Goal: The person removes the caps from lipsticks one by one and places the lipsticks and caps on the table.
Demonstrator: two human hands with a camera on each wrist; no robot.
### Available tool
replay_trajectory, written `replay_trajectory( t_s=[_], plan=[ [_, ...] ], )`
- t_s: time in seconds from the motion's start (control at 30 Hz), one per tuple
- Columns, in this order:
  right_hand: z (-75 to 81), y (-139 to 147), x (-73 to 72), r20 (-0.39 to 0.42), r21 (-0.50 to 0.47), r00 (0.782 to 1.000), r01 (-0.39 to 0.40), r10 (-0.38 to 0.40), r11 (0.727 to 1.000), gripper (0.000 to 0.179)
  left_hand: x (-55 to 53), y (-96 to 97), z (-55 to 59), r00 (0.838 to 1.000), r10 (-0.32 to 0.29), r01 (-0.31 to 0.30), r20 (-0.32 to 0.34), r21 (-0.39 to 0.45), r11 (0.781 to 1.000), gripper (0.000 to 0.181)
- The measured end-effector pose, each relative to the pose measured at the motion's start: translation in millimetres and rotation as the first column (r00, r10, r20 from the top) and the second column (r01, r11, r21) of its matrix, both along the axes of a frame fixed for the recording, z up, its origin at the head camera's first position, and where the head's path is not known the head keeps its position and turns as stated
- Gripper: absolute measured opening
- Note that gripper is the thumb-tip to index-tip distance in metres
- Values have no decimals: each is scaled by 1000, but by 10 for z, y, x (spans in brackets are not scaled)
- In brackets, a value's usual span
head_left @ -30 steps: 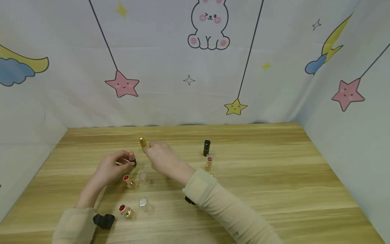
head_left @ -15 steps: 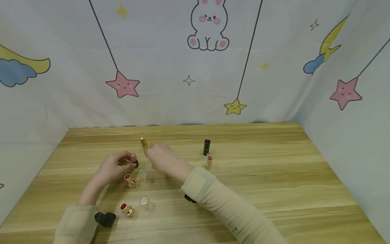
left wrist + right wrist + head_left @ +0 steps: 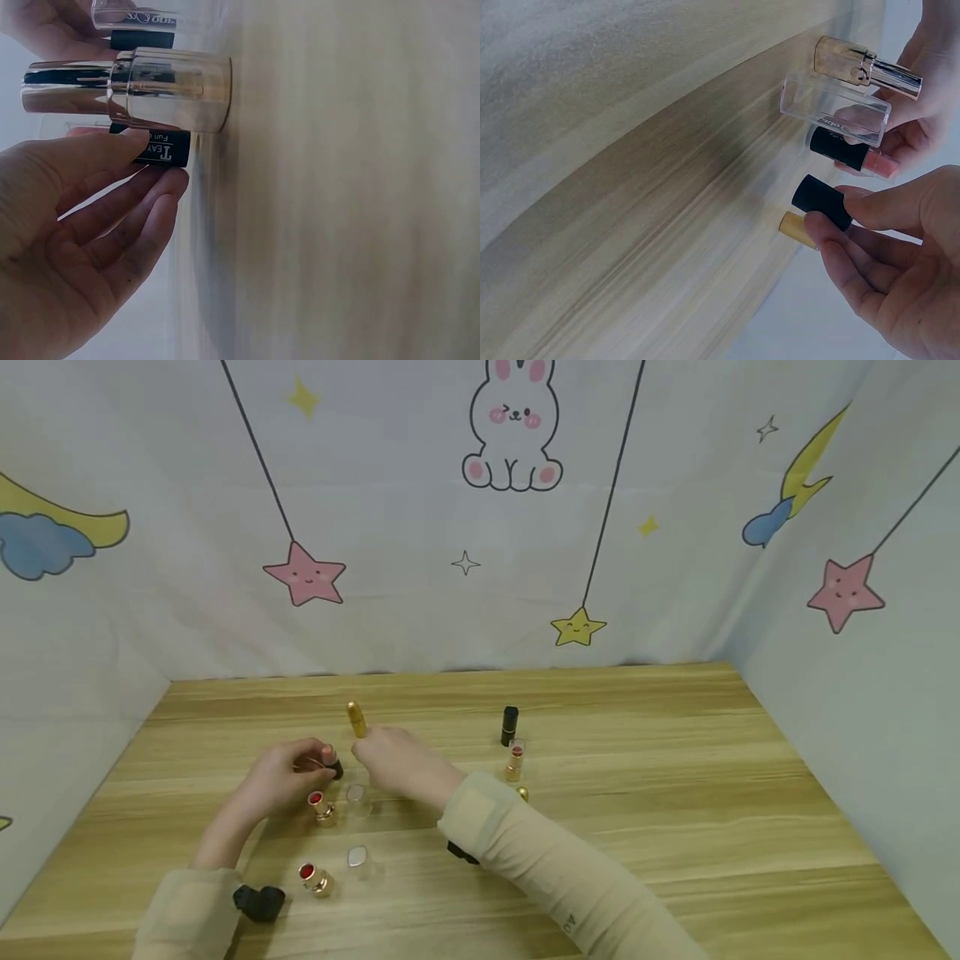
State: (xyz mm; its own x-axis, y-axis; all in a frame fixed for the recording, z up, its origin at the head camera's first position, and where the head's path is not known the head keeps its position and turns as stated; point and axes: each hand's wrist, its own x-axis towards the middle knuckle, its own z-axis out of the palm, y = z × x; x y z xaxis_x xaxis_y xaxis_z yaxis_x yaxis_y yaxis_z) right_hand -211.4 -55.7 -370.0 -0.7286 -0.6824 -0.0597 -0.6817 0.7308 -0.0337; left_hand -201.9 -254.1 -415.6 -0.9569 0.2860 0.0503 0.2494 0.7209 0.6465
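My left hand (image 3: 277, 781) pinches the black base of a lipstick (image 3: 838, 148) between thumb and fingers; its coral bullet shows at the top. The lipstick stands upright, close to the tabletop. Just right of it, my right hand (image 3: 401, 764) holds a short black cylinder, like a lipstick cap (image 3: 819, 199), by thumb and fingertips. In the head view the hand hides this cap. Behind the right hand stands a gold tube (image 3: 356, 718). A gold lipstick with a clear base (image 3: 176, 88) stands in front of the left hand, beside a clear cap (image 3: 832, 109).
Nearer the front are another red lipstick (image 3: 315, 880) and a clear cap (image 3: 358, 860). To the right stand a black tube (image 3: 510, 725) and a clear-capped red lipstick (image 3: 515, 760). A small gold top (image 3: 522, 793) shows behind the right sleeve. A patterned curtain (image 3: 420, 635) borders the wooden table (image 3: 675, 760).
The right hand has come slightly lower and nearer, showing more of the gold tube. The left hand's lipstick has shifted slightly right and nearer. The head view has tilted a little.
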Motion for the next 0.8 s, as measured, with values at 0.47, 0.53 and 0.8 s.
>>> replay_trajectory(
  t_s=[0.47, 0.53, 0.8],
  plan=[
    [-94, -45, -13, -8, 30, 1000, -4, 4, 1000, 10, -7, 4, -39, 999, -15, 15, -31, -7, 1000, 15],
    [-103, -47, -14, -14, 32, 1000, -6, 6, 999, 10, -9, 5, -41, 999, -16, 15, -34, -10, 1000, 16],
    [-137, -52, -16, -23, 56, 1000, -8, 9, 998, 13, -18, -1, -48, 999, -11, 11, -37, -24, 1000, 16]
  ],
)
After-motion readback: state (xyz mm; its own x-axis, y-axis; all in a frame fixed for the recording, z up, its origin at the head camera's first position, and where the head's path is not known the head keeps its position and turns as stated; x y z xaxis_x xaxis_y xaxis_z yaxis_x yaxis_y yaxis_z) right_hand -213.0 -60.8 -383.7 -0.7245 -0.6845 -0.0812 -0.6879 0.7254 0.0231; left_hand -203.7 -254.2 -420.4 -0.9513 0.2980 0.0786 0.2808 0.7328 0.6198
